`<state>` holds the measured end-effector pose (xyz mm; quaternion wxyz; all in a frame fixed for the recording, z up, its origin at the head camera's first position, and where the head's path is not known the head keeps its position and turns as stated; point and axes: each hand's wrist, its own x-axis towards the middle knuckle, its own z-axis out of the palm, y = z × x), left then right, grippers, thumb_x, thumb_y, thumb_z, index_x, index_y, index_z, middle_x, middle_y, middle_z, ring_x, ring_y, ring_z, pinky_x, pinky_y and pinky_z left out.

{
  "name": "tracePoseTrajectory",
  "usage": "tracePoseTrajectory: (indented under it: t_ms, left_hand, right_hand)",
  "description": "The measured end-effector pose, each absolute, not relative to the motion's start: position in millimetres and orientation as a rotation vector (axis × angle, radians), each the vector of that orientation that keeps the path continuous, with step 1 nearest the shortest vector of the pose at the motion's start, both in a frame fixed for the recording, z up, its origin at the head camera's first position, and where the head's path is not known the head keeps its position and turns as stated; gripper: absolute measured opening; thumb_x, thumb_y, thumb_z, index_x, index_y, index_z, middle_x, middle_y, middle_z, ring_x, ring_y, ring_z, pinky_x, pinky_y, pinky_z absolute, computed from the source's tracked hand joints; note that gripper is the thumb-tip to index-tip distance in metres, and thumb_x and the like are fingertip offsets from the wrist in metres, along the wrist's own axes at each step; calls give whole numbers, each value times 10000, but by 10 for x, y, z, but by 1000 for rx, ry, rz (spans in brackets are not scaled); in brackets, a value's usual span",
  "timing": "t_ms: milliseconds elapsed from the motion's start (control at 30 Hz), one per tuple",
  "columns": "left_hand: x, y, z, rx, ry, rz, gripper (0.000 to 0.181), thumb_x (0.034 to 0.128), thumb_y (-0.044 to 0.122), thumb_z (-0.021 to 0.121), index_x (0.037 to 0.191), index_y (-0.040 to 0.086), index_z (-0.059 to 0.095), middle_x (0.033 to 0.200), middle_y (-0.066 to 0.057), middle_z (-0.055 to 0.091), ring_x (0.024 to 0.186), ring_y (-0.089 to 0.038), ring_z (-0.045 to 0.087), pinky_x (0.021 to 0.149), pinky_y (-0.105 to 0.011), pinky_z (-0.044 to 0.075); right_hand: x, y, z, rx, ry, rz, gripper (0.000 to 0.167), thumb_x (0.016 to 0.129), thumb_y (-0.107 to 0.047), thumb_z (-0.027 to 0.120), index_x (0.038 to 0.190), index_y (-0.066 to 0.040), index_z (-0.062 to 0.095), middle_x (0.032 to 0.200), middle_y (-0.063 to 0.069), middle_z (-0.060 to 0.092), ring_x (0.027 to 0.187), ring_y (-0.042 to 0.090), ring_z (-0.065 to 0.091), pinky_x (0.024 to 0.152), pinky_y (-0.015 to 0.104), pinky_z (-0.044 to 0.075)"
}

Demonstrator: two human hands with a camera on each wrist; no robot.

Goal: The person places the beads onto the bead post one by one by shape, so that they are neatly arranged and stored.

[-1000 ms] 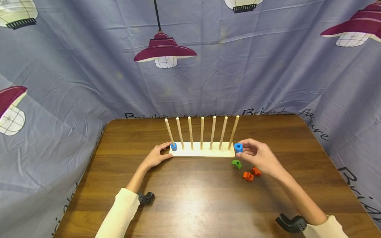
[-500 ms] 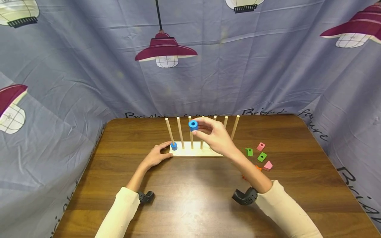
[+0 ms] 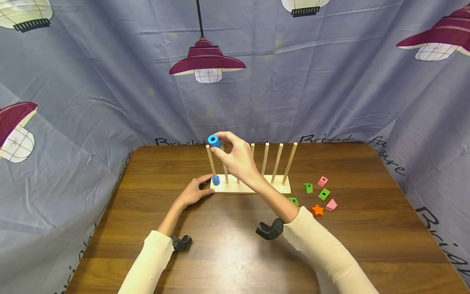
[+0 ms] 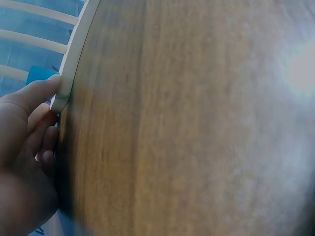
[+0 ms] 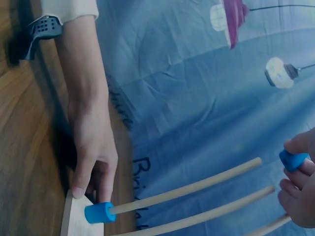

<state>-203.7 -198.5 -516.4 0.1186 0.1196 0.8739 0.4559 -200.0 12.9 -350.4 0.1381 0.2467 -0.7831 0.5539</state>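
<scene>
Head view: one blue cylinder (image 3: pixel 216 181) is threaded at the rack's (image 3: pixel 231 188) left edge, where the left hand (image 3: pixel 192 194) grips, the right hand (image 3: pixel 238 157) pinches another cylinder (image 3: pixel 215 144) near the peg's (image 3: pixel 211 161) tip, and blocks (image 3: pixel 331 205) off the right edge, I'd say, remain.

"How does the tabletop (image 3: pixel 205 265) look?"
"Brown wood grain, smooth, glossy under glare at six o'clock."
"And the pegboard (image 3: pixel 230 188)?"
"Pale, smooth, matt wood, pegs (image 3: pixel 277 164) included."
"The blue cylinder (image 3: pixel 216 143)?"
"Smooth, faintly shiny; plastic or painted wood, unclear which."
"The backdrop (image 3: pixel 279 90) at twelve?"
"Creased cloth."
"The wrist mount (image 3: pixel 270 231) at five?"
"Matt black plastic, apparently."
</scene>
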Motion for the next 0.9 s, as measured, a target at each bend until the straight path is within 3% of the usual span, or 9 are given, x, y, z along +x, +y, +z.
tracePoseTrajectory:
  t_ms: [200,433,900]
  left_hand:
    - [-2034,-1995,-5156,367,2560,1329,642,938,234,722,1508,97,460,1548,-119,407,1313,-389,367,1070,-628,290]
    - [-2040,-1995,-5144,387,2551,1332,648,943,245,717,1507,70,451,1547,-141,402,1349,-416,340,1089,-635,261]
    - [-2048,-1976,-5146,362,2579,1310,646,938,245,722,1504,77,459,1548,-117,408,1351,-379,365,1109,-586,266]
  right_hand:
    - [-2092,-29,-3590,697,-2311,1522,281,910,-92,746,1172,-23,671,1103,89,684,1005,223,636,859,327,486]
    - [-2144,-140,-3647,648,-2325,1595,315,919,-121,743,1192,5,648,1133,113,685,1093,276,634,950,354,484]
    - [-2187,-194,-3710,575,-2202,1844,319,858,-98,795,1127,15,668,1074,111,707,1013,221,652,922,269,495]
